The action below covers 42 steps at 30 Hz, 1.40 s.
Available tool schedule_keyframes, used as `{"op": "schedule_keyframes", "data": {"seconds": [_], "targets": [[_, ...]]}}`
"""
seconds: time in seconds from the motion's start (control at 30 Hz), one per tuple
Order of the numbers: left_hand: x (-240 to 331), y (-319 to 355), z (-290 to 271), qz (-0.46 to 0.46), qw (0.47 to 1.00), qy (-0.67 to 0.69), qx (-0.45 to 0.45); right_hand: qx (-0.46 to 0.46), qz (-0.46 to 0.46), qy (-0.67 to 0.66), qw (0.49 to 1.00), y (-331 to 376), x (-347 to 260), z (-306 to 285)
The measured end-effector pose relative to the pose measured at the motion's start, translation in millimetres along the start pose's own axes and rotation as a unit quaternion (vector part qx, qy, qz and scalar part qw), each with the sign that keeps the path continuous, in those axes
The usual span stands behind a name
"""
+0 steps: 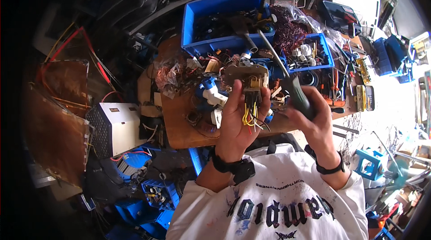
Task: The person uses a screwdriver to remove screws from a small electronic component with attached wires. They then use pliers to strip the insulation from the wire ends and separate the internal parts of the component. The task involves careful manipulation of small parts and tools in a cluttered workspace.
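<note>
My left hand (238,130) is closed around a small transformer-like part (254,81) with a metal plate at its top. Yellow, white, black and red wires (250,115) hang from it over my palm. In my right hand (318,116) is a long screwdriver (298,95), gripped by its dark green handle. Its metal shaft points up and to the left, above the bench and apart from the part. A blue and white plastic fitting (210,89) lies just left of my left hand.
A cluttered wooden workbench (179,130) spreads ahead. At its back stands a large blue bin (193,24); right of that is a smaller blue tray (327,54) of parts. Hand tools (336,80) lie at the right. A white metal case (123,128) stands left of the bench.
</note>
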<state>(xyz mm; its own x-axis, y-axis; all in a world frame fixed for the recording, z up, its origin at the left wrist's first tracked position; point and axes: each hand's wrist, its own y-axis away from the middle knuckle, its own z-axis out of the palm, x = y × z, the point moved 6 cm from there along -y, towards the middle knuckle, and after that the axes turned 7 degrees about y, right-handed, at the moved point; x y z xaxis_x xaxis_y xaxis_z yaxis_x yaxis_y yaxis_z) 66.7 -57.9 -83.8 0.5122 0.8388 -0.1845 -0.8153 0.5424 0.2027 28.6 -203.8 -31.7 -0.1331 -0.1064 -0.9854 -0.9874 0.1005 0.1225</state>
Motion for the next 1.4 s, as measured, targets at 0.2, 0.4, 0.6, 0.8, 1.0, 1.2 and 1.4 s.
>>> {"op": "schedule_keyframes", "data": {"seconds": [0.2,0.4,0.6,0.8,1.0,1.2,1.4], "targets": [[-3.1,11.1,-4.0,0.012,0.997,-0.077,0.013,0.038,-0.083,0.041,0.995,-25.6,-10.6,12.6],[-13.3,18.4,4.8,0.024,0.984,-0.170,0.046,0.000,-0.046,-0.022,0.999,-22.6,-17.6,24.4],[-16.1,24.8,4.5,-0.049,0.992,-0.114,0.016,0.027,-0.115,0.082,0.990,-16.1,-19.3,14.3],[-18.3,27.3,9.0,-0.020,0.987,-0.153,0.035,0.039,-0.114,0.059,0.991,-11.2,-30.0,9.9],[-10.7,26.0,17.3,0.040,0.982,-0.187,0.011,0.088,-0.082,0.026,0.992,-5.1,-32.9,-1.8],[-11.0,26.7,24.2,0.071,0.983,-0.171,0.008,0.064,-0.121,0.035,0.990,0.6,-31.8,8.4],[-17.6,31.0,21.5,0.095,0.978,-0.184,0.025,0.107,-0.128,0.068,0.984,-10.9,-26.6,23.2]]}}
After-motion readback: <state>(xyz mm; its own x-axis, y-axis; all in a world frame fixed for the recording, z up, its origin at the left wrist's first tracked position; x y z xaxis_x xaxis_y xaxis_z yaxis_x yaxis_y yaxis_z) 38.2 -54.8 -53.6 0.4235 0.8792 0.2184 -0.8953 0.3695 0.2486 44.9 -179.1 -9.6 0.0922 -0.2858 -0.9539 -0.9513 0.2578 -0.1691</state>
